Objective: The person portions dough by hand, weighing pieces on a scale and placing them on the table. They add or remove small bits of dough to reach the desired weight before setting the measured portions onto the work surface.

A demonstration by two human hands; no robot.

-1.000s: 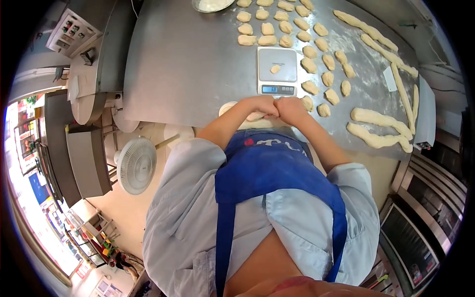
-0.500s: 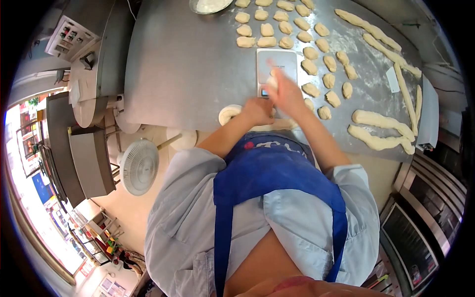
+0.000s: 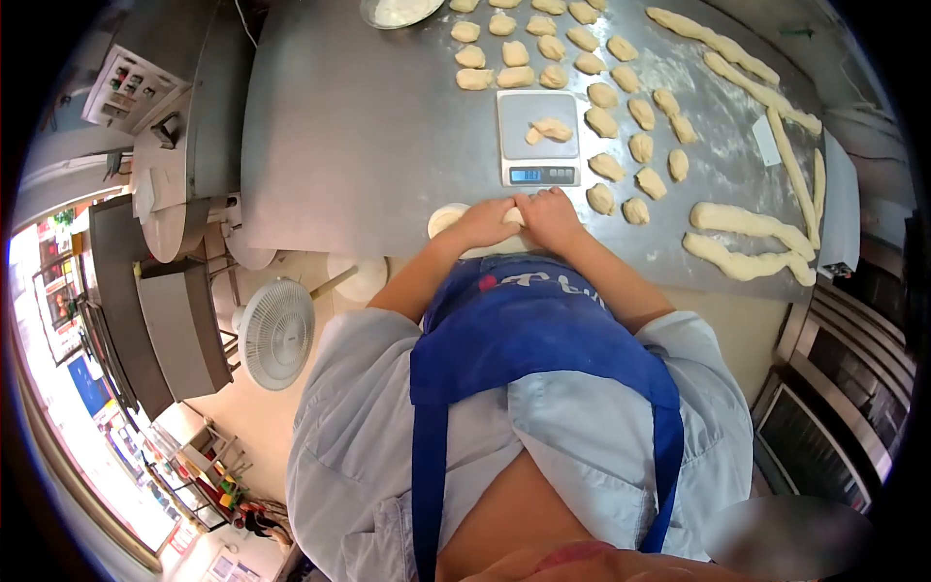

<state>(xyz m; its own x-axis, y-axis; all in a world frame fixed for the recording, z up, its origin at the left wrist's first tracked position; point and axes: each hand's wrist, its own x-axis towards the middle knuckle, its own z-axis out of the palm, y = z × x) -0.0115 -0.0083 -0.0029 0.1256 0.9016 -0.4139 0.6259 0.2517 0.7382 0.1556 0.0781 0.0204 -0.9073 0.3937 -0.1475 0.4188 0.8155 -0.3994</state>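
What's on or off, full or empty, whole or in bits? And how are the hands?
Scale: on, display lit, dough on top
Bowl: holding something white
Fan: can't tell if it's spinning
Dough pieces: in bits, in rough rows
Dough strips: long
Left hand: closed on dough
Right hand: curled, beside the left, grip partly hidden

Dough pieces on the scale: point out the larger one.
The elongated dough piece, right of centre on the scale; the other, a much smaller lump, sits at its left end.
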